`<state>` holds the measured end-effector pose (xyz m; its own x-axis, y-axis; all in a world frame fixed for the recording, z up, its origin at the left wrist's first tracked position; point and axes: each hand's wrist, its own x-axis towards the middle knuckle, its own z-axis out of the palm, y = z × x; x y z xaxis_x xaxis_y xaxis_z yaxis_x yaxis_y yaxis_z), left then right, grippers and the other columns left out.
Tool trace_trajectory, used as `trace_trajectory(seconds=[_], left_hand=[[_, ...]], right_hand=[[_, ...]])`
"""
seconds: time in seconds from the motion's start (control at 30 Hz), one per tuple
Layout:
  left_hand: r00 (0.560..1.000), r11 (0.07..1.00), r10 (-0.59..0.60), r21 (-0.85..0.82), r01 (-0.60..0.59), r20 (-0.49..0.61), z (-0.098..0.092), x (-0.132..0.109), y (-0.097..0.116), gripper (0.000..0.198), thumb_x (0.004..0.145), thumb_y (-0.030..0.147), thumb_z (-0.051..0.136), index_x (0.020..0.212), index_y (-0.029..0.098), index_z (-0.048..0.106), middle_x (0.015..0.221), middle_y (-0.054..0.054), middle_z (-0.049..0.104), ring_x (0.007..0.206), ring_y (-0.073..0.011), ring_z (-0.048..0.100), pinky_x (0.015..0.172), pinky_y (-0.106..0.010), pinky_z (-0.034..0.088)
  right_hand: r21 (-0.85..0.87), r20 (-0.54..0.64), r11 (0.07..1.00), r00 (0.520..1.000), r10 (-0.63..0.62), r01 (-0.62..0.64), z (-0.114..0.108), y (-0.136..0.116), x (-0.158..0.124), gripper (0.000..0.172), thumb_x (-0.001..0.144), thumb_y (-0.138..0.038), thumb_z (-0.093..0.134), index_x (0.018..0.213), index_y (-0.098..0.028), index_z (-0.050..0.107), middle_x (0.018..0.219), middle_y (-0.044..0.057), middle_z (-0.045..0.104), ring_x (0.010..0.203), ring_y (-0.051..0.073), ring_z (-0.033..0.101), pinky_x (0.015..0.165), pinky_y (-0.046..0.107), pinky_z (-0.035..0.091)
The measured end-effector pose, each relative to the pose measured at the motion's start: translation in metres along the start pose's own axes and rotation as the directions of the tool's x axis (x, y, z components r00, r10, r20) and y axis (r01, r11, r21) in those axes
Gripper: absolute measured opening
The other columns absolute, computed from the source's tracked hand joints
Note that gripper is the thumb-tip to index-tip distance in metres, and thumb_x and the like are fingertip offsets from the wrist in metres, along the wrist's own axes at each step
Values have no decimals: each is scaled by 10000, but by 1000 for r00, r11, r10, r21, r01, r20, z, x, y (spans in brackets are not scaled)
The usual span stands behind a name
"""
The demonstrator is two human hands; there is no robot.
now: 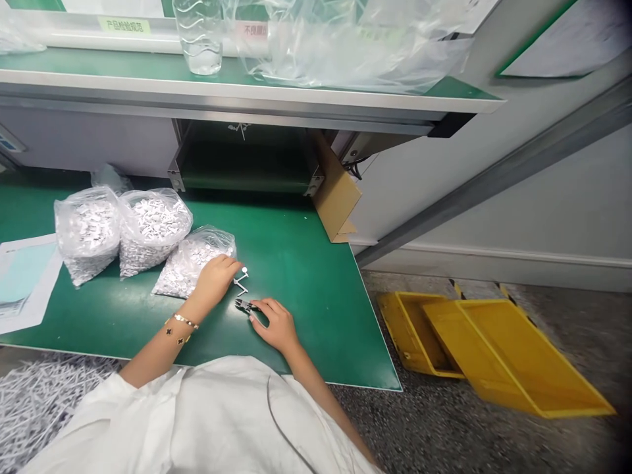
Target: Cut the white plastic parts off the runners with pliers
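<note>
My left hand (214, 283) rests on the green mat with its fingertips pinching a small white zigzag plastic piece (240, 283). It lies against a clear bag of small white plastic parts (192, 261). Two more full bags (87, 234) (151, 230) stand to the left of it. My right hand (276, 324) is closed around small side cutters (245, 305), and their dark jaws point left, close to the lower end of the white piece. The handles are mostly hidden inside my fingers.
A green-topped bench (296, 276) carries the bags and a paper sheet (24, 283). Above it, a shelf holds a water bottle (200, 39) and clear plastic film (345, 49). Two yellow crates (513, 355) (412, 332) lie on the floor at right, with white scrap (44, 401) at lower left.
</note>
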<state>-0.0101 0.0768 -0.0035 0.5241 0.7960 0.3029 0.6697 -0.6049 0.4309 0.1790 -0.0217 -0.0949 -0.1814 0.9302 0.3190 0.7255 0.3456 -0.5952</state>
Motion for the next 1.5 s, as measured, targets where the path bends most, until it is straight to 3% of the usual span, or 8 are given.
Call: trace_trajectory(seconds=[0.2,0.4,0.5,0.6,0.73,0.87,1.03,1.5], left_hand=[[960,991,114,36,-127,255,24,43,-10,190,803,73,545,740,187,684,712,-105,640,847,-253,520,784,-346,328],[901,969,114,154,-195,420,35,44,-9,192,780,52,573,645,151,666,692,-111,649,748,-225,581,733,-322,372],[950,989,54,117,-94,309,27,35,-3,134,850,149,555,854,141,689,819,-103,666,757,-214,601,693,-303,413],[996,992,-1,-126,12,92,18,22,4,173,889,243,542,985,176,670,916,-68,663,813,-184,613,730,-280,458],[975,897,-197,-422,135,-107,20,-4,10,161,861,287,588,935,195,698,878,-45,665,790,-161,616,707,-256,487],[930,797,-347,-561,225,-119,36,-32,13,170,830,300,622,914,189,720,864,-49,663,755,-158,622,663,-255,498],[913,749,-390,-618,239,-120,55,-54,14,194,805,350,657,900,200,736,812,-41,641,730,-153,616,631,-246,498],[899,670,-432,-694,265,-74,74,-67,7,239,855,348,603,1032,244,726,806,-27,572,768,-151,551,711,-269,453]], right_hand=[[-20,13,1000,1000,2,-2,0,-1,0,297,799,-280,611,1093,-254,641,963,34,646,886,184,611,822,295,497],[-22,5,1000,1000,-17,17,0,-1,0,298,798,-282,614,1093,-252,639,975,32,648,899,184,609,815,290,495],[-21,4,1000,1000,-11,11,-1,-2,0,295,803,-292,607,1093,-252,641,964,32,646,896,183,608,814,286,494],[-10,-16,1000,1000,0,0,-2,-2,0,291,809,-304,596,1090,-251,647,958,36,644,889,181,609,821,283,495],[30,-115,999,992,44,-41,-2,-1,1,282,816,-290,576,1083,-237,649,960,43,643,884,180,613,821,291,500],[131,-170,989,981,95,-74,-4,0,2,279,826,-270,555,1090,-229,635,944,37,639,856,164,615,803,283,510],[141,-138,990,990,15,5,-5,-1,1,286,812,-271,573,1087,-232,641,940,42,637,857,170,612,805,294,512],[210,-102,977,994,40,-18,-6,2,1,275,813,-267,567,1076,-224,636,939,48,637,830,166,611,760,288,527]])
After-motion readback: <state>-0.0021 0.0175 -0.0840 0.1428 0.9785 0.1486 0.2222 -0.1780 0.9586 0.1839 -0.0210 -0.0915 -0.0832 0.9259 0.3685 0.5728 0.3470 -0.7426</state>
